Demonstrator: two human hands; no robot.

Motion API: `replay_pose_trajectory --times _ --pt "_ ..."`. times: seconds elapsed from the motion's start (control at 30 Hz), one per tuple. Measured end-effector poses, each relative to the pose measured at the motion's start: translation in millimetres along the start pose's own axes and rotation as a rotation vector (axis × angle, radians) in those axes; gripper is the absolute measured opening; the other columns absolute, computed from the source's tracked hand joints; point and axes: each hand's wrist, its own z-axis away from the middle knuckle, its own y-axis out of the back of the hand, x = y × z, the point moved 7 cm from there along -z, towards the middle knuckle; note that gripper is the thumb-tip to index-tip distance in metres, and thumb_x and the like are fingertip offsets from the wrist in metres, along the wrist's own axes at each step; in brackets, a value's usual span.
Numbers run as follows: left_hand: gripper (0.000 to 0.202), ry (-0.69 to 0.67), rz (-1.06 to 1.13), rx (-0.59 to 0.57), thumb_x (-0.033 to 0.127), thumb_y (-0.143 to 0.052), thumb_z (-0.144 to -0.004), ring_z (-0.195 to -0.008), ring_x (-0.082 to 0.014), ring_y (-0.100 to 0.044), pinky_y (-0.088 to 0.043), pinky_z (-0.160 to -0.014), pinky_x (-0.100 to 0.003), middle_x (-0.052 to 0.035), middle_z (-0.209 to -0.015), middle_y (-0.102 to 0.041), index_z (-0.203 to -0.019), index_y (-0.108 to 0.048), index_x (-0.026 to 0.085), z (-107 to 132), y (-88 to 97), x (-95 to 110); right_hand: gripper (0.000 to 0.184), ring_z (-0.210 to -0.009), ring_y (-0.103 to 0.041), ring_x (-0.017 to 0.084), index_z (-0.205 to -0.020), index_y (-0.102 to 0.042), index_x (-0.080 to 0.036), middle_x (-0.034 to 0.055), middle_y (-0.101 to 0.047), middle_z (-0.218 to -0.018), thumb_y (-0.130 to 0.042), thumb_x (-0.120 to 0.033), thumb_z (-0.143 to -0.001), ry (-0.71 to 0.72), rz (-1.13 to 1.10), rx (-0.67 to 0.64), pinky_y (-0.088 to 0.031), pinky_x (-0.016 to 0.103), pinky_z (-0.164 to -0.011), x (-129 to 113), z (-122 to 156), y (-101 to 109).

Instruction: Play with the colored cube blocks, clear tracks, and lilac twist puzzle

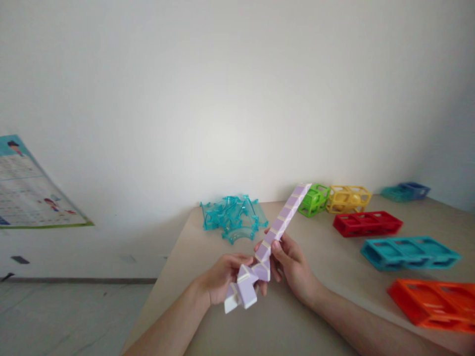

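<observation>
Both hands hold a purple and white snake puzzle [281, 224] above the table. Its long straight section slants up to the right, and its near end is folded into a zigzag with a white tip. My left hand [223, 273] grips the folded near part, fingers partly hidden behind it. My right hand [291, 259] pinches the lower end of the straight section, thumb on the near face. Beyond the hands, a pile of clear teal plastic pieces [233, 217] lies by the wall.
On the table [326, 316], right side, are open-frame blocks: green [314, 200], yellow [349, 199], red [367, 224], teal [410, 253] and orange [438, 304]. Blue and teal pieces [413, 191] sit in the far corner. A poster [33, 188] hangs on the left wall.
</observation>
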Motion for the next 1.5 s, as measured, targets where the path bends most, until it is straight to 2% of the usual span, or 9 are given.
replay_pose_trajectory --times 0.1,0.23,0.43,0.5,0.67,0.93,1.07,1.23,1.5 --pt "0.019 -0.017 0.036 0.084 0.026 -0.062 -0.073 -0.044 -0.0105 -0.046 -0.032 -0.045 -0.022 -0.0042 -0.054 -0.054 -0.073 -0.064 0.007 0 2.5 1 0.037 -0.033 -0.042 0.003 -0.102 -0.048 -0.021 0.0026 -0.068 -0.082 -0.06 -0.05 -0.084 0.0 -0.019 0.018 -0.024 0.015 -0.031 -1 -1 3" --pt "0.022 0.052 0.023 0.082 0.026 -0.059 -0.074 -0.041 -0.0092 -0.04 -0.024 -0.041 -0.022 -0.0022 -0.05 -0.047 -0.074 -0.067 0.006 4 -2.9 0 0.032 -0.03 -0.038 0.001 -0.099 -0.049 -0.021 0.0026 -0.068 -0.085 -0.06 -0.048 -0.085 -0.066 -0.123 -0.062 -0.026 0.016 -0.032 2 0 -4" --pt "0.033 0.282 0.016 -0.084 0.027 -0.058 -0.074 -0.046 -0.0076 -0.031 -0.012 -0.04 -0.02 0.0008 -0.054 -0.039 -0.092 -0.07 0.002 10 -6.9 -12 0.038 -0.03 -0.044 0.005 -0.108 -0.049 -0.02 0.0045 -0.07 -0.08 -0.061 -0.046 -0.084 -0.244 -0.297 -0.214 -0.025 0.017 -0.029 7 7 -21" --pt "0.036 0.33 0.04 -0.118 0.027 -0.055 -0.073 -0.046 -0.008 -0.029 -0.01 -0.041 -0.021 -0.0011 -0.055 -0.043 -0.095 -0.069 0.002 10 -5.9 -16 0.042 -0.028 -0.042 0.005 -0.111 -0.049 -0.019 0.0046 -0.07 -0.079 -0.063 -0.047 -0.083 -0.301 -0.336 -0.248 -0.031 0.018 -0.029 9 10 -24" --pt "0.038 0.352 0.114 -0.134 0.029 -0.054 -0.07 -0.046 -0.0078 -0.026 -0.005 -0.042 -0.021 -0.0147 -0.079 -0.063 -0.095 -0.068 0.005 10 -0.5 -20 0.045 -0.038 -0.057 0.012 -0.11 -0.052 -0.018 0.0066 -0.07 -0.079 -0.061 -0.051 -0.082 -0.356 -0.359 -0.31 -0.032 0.019 -0.033 14 13 -26" --pt "0.038 0.443 0.142 -0.241 0.031 -0.053 -0.068 -0.046 -0.0086 -0.028 -0.005 -0.04 -0.021 -0.0162 -0.079 -0.065 -0.091 -0.07 0.005 14 -7.8 -27 0.049 -0.03 -0.046 0.008 -0.107 -0.053 -0.016 0.0042 -0.069 -0.073 -0.065 -0.053 -0.077 -0.427 -0.336 -0.399 -0.032 0.019 -0.032 16 16 -32" --pt "0.043 0.511 0.139 -0.194 0.028 -0.053 -0.069 -0.045 -0.0089 -0.028 -0.005 -0.041 -0.022 -0.0156 -0.078 -0.065 -0.102 -0.067 0.005 16 -4.0 -28 0.048 -0.035 -0.05 0.007 -0.105 -0.053 -0.017 0.0025 -0.066 -0.077 -0.073 -0.047 -0.072 -0.385 -0.351 -0.431 -0.034 0.018 -0.034 11 18 -34" --pt "0.033 0.425 0.2 -0.129 0.028 -0.055 -0.065 -0.043 -0.0074 -0.023 -0.002 -0.039 -0.021 -0.0142 -0.068 -0.062 -0.083 -0.068 0.003 12 7.2 -28 0.064 -0.05 -0.06 0.012 -0.109 -0.051 -0.02 0.0007 -0.063 -0.082 -0.085 -0.036 -0.058 -0.292 -0.297 -0.484 -0.036 0.017 -0.036 8 18 -34" --pt "0.022 0.408 0.245 -0.099 0.026 -0.057 -0.07 -0.042 -0.0058 -0.014 -0.007 -0.036 -0.018 0.0019 -0.049 -0.038 -0.074 -0.064 0.005 10 10.6 -21 0.05 -0.052 -0.058 0.01 -0.103 -0.052 -0.02 -0.0006 -0.062 -0.077 -0.083 -0.027 -0.064 -0.213 -0.296 -0.302 -0.04 0.015 -0.037 10 13 -25"
